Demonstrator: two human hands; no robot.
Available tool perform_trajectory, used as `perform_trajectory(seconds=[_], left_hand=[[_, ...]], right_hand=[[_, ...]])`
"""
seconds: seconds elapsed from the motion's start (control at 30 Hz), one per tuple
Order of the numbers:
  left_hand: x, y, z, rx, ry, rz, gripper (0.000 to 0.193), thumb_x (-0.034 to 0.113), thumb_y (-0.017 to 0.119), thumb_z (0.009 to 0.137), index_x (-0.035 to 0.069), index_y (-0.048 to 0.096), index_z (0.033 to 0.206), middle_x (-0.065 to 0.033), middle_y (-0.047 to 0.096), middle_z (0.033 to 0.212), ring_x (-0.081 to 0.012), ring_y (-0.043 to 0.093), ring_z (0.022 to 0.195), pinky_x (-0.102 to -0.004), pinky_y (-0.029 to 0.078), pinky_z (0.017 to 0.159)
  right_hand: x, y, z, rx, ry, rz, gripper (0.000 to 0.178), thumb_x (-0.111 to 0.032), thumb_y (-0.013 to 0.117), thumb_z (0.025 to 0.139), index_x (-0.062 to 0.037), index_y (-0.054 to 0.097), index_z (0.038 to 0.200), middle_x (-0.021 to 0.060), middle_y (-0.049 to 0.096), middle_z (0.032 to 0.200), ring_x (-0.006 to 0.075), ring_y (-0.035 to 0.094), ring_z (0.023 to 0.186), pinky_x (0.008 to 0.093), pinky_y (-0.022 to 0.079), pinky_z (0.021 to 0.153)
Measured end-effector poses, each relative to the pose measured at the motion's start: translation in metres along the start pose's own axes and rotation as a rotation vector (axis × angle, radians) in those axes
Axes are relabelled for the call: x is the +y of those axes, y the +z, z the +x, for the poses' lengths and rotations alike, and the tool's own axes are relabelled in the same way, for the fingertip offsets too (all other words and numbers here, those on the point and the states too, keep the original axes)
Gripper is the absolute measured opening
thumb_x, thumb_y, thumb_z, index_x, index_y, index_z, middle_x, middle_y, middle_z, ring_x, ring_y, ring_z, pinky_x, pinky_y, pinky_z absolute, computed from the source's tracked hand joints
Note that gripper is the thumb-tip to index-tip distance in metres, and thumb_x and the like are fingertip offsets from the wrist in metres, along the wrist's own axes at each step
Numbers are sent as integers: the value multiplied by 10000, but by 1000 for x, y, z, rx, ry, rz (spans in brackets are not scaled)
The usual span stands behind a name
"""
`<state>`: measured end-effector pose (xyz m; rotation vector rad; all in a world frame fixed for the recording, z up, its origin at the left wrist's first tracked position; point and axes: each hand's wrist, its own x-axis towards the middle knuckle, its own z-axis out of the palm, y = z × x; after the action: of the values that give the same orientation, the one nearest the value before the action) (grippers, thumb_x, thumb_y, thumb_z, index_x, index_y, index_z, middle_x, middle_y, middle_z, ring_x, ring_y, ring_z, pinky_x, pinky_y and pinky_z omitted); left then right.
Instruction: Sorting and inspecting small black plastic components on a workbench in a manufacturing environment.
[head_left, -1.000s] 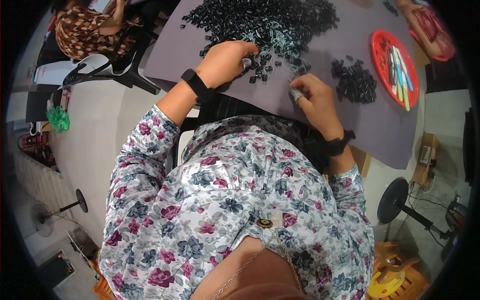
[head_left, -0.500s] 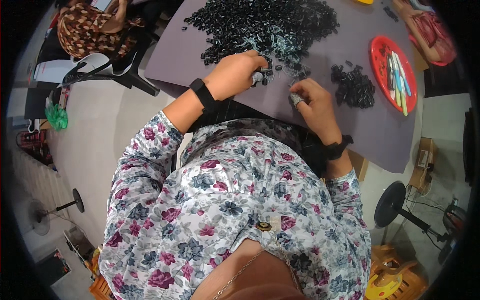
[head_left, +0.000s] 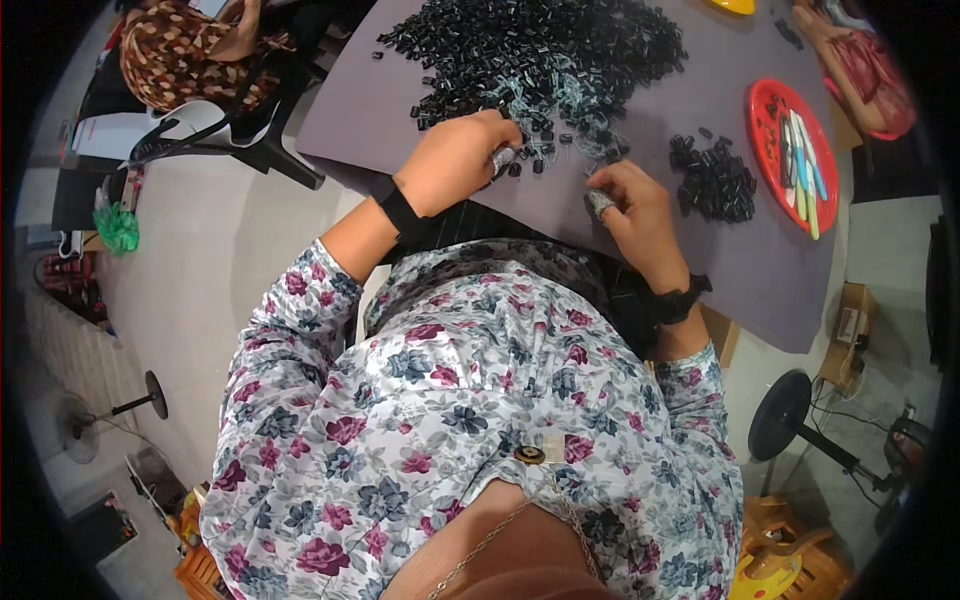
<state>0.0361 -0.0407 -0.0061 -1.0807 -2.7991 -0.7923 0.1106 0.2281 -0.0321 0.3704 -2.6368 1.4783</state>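
Observation:
My left hand [head_left: 462,162] is at the near edge of a large heap of small black plastic pieces [head_left: 540,45]. Its fingers curl toward the thumb, which has a grey wrap; whatever they may grip is hidden. My right hand [head_left: 641,212] hovers over the table edge, its thumb wrapped too and its fingertips drawn together. Anything between those fingertips is too small to name. Thin translucent bits [head_left: 560,105] lie among the black pieces just beyond both hands. To the right of my right hand sits a smaller pile of black pieces [head_left: 713,182].
A red oval tray [head_left: 760,165] holding several slim-handled tools stands at the right of the grey table [head_left: 775,270]. Another person's arm [head_left: 850,75] is past it; a seated person [head_left: 180,55] is at far left. A black pedestal fan [head_left: 780,415] stands at lower right.
My left hand has shifted slightly left and down from the heap. My right hand keeps nearly the same pose. The whole view has shifted a little.

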Motion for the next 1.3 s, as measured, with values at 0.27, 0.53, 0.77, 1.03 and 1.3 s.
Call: perform_trajectory(seconds=[0.27,0.53,0.77,1.03,1.3], left_hand=[[14,7,28,-108,36,184,284,-26,628,754,51,713,1014,-131,673,996,-366,672,930,-449,549,811],[13,8,34,-113,45,111,231,-16,634,755,34,692,973,-133,678,977,-367,668,912,-457,535,791],[21,-5,16,-146,-191,-584,122,-6,676,916,-18,703,1034,37,642,851,-36,544,774,-231,460,657],[27,-2,18,-188,-257,-923,178,17,701,922,19,728,1097,29,708,882,-18,610,760,-189,498,682],[17,5,18,-133,-357,-1268,170,58,636,995,-15,687,1141,-93,754,997,-86,684,783,-208,564,710]], right_hand=[[0,1,0,17,-20,-5,206,6,623,791,-2,659,993,115,632,888,246,641,750,336,515,695],[-1,-2,-1,12,-11,-8,202,4,625,793,-3,664,991,115,646,908,245,660,775,329,525,710],[-12,7,5,50,70,348,189,32,640,822,11,678,1006,45,677,937,138,680,859,270,525,738],[-26,19,26,52,25,421,191,50,643,828,14,704,1006,45,683,931,104,664,825,249,518,724],[-30,1,30,55,72,512,170,42,645,871,13,699,1029,23,702,917,76,647,820,237,511,712]])
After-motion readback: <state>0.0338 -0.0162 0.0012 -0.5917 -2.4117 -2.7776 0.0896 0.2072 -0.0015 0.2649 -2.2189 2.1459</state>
